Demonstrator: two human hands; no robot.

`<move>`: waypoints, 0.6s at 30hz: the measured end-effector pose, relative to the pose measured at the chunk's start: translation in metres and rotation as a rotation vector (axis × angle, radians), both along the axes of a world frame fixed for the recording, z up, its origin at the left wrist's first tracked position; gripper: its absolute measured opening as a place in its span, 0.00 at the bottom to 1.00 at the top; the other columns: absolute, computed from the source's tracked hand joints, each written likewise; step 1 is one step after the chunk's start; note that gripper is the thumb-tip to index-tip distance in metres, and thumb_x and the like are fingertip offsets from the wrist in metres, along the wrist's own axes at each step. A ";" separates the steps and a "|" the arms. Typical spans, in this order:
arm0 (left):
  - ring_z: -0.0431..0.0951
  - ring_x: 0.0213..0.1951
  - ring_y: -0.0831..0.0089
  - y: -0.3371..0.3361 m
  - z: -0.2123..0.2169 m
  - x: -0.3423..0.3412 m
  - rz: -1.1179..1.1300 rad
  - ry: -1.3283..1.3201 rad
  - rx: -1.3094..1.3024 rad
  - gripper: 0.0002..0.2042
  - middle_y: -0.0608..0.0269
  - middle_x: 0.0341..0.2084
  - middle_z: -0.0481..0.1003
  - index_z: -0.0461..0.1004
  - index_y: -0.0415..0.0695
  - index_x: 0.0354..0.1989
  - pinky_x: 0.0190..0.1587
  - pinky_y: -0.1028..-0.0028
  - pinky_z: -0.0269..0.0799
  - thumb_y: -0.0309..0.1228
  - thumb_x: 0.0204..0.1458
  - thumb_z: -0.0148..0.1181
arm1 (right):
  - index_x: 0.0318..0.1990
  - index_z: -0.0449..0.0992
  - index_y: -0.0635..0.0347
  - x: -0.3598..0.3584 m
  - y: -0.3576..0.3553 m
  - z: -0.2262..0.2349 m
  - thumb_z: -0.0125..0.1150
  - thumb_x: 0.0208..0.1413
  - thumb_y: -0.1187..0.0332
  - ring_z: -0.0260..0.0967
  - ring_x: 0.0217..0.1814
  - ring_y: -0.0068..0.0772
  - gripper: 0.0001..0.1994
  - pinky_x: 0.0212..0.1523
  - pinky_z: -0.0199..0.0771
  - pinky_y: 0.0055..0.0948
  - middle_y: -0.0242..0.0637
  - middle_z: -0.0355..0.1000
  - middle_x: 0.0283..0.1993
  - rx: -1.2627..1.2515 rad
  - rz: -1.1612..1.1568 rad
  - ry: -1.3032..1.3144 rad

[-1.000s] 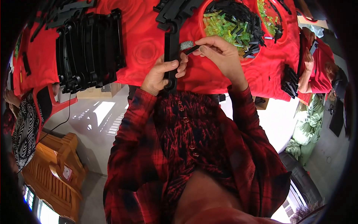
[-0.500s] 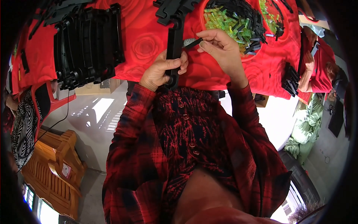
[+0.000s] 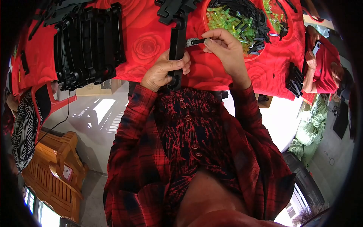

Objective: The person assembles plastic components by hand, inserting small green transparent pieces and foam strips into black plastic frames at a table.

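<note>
My left hand [image 3: 165, 70] is wrapped round the lower part of a long black plastic bar [image 3: 177, 44], which stands upright in the picture above my lap. Between thumb and fingertips, my right hand [image 3: 227, 51] pinches a small thin black strip [image 3: 198, 42]. The strip points left toward the bar's side; a small gap seems to lie between them, with a greyish patch behind. Just beyond my right hand sits a round red basin [image 3: 204, 19] holding green-yellow clear pieces [image 3: 237, 28] and small black pieces [image 3: 258, 32].
Many similar black bars [image 3: 89, 43] are stacked at the left of the red rose-patterned tablecloth [image 3: 145, 49]. More black parts [image 3: 177, 9] lie at the far edge. A second red basin [image 3: 289, 28] stands at right. A person in red [image 3: 325, 62] sits beyond it. A wooden chair [image 3: 56, 174] is lower left.
The black strip in my right hand has turned from slanted to nearly level. My left hand and the bar have hardly moved.
</note>
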State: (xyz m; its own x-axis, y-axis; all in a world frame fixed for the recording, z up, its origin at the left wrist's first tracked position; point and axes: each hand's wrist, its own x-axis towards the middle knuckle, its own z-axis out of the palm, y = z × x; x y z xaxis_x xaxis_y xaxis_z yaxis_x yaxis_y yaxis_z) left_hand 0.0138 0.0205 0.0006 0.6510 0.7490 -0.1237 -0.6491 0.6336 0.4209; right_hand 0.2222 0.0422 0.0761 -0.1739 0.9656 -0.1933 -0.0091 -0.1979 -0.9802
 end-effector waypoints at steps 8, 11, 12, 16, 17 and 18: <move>0.71 0.32 0.70 0.001 -0.002 0.001 0.004 -0.062 -0.032 0.11 0.63 0.30 0.68 0.65 0.41 0.41 0.41 0.67 0.71 0.31 0.55 0.59 | 0.45 0.80 0.63 -0.001 -0.002 -0.008 0.58 0.62 0.72 0.71 0.34 0.17 0.08 0.37 0.72 0.19 0.28 0.74 0.33 -0.002 -0.058 0.009; 0.72 0.33 0.68 0.001 -0.007 0.001 0.007 -0.130 -0.070 0.12 0.61 0.32 0.69 0.64 0.40 0.44 0.41 0.66 0.71 0.32 0.56 0.55 | 0.46 0.79 0.63 -0.001 -0.003 -0.012 0.58 0.62 0.72 0.72 0.32 0.18 0.08 0.35 0.71 0.18 0.30 0.76 0.34 -0.058 -0.069 0.014; 0.72 0.33 0.67 0.001 -0.008 0.001 0.003 -0.151 -0.085 0.13 0.60 0.34 0.70 0.63 0.40 0.45 0.42 0.65 0.71 0.32 0.56 0.53 | 0.46 0.79 0.63 -0.001 -0.003 -0.012 0.58 0.62 0.72 0.72 0.32 0.18 0.08 0.35 0.71 0.18 0.30 0.76 0.34 -0.059 -0.068 0.014; 0.73 0.35 0.68 0.003 -0.006 -0.002 -0.025 -0.102 -0.099 0.14 0.59 0.35 0.71 0.65 0.39 0.47 0.43 0.66 0.72 0.29 0.55 0.55 | 0.46 0.77 0.64 0.000 -0.004 -0.015 0.59 0.61 0.72 0.74 0.33 0.21 0.09 0.34 0.72 0.20 0.34 0.78 0.38 -0.186 -0.091 0.121; 0.74 0.35 0.68 0.003 -0.004 -0.003 -0.028 -0.064 -0.081 0.15 0.58 0.37 0.72 0.65 0.38 0.49 0.43 0.67 0.72 0.27 0.54 0.56 | 0.46 0.77 0.65 0.000 -0.005 -0.016 0.59 0.62 0.72 0.75 0.33 0.22 0.09 0.34 0.72 0.20 0.35 0.79 0.39 -0.200 -0.087 0.136; 0.74 0.36 0.68 0.002 -0.003 -0.003 -0.031 -0.026 -0.064 0.16 0.57 0.39 0.73 0.65 0.37 0.50 0.44 0.68 0.73 0.25 0.53 0.56 | 0.46 0.77 0.65 0.001 -0.005 -0.016 0.59 0.62 0.72 0.75 0.33 0.22 0.09 0.34 0.72 0.20 0.35 0.79 0.39 -0.201 -0.088 0.135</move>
State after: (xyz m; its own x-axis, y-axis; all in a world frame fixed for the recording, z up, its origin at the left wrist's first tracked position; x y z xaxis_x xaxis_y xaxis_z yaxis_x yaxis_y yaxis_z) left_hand 0.0104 0.0227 -0.0021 0.6770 0.7199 -0.1534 -0.6392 0.6783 0.3623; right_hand 0.2228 0.0368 0.0606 -0.1286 0.9226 -0.3636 -0.1633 -0.3814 -0.9099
